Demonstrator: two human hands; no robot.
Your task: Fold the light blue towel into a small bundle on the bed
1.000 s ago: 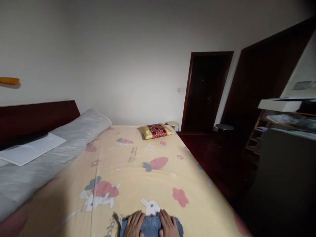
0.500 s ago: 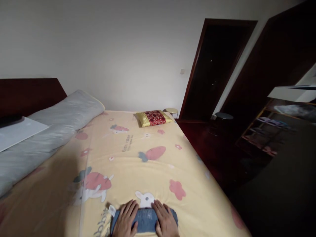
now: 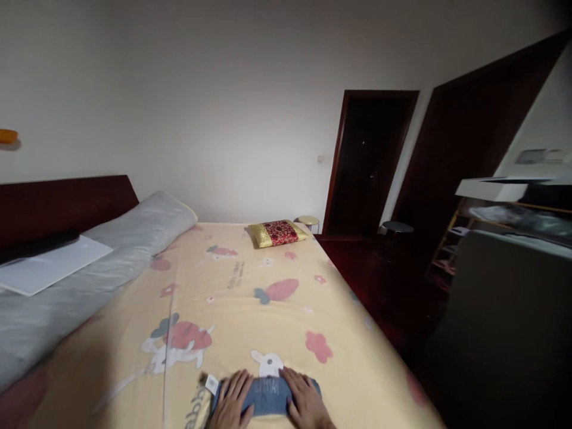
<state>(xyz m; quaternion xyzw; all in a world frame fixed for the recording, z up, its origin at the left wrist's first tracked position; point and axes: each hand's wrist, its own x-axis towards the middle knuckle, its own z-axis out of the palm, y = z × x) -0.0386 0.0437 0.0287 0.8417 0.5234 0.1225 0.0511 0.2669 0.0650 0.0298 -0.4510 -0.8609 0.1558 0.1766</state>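
A folded blue cloth (image 3: pixel 267 397) with faint lettering lies on the bed at the bottom of the view. A white label (image 3: pixel 211 384) sticks out at its left end. Flat on the cloth's left part rests my left hand (image 3: pixel 232 400), its fingers stretched forward. My right hand (image 3: pixel 304 398) lies the same way over the right part, fingers extended and thumb turned inward. The cloth's middle shows between both hands. Under it is a yellow bedsheet (image 3: pixel 250 333) printed with rabbits and carrots.
A red and gold pillow (image 3: pixel 279 233) lies at the bed's far end. Grey bedding (image 3: pixel 147 232) runs along the left, with a white board (image 3: pixel 58 265) on it. Beyond the bed are two stools (image 3: pixel 397 227), a dark door (image 3: pixel 373 167) and a shelf (image 3: pixel 447 250).
My view has tilted up, showing more wall and moving the door lower in the picture. Both hands stay flat on the blue cloth, which looks almost unchanged.
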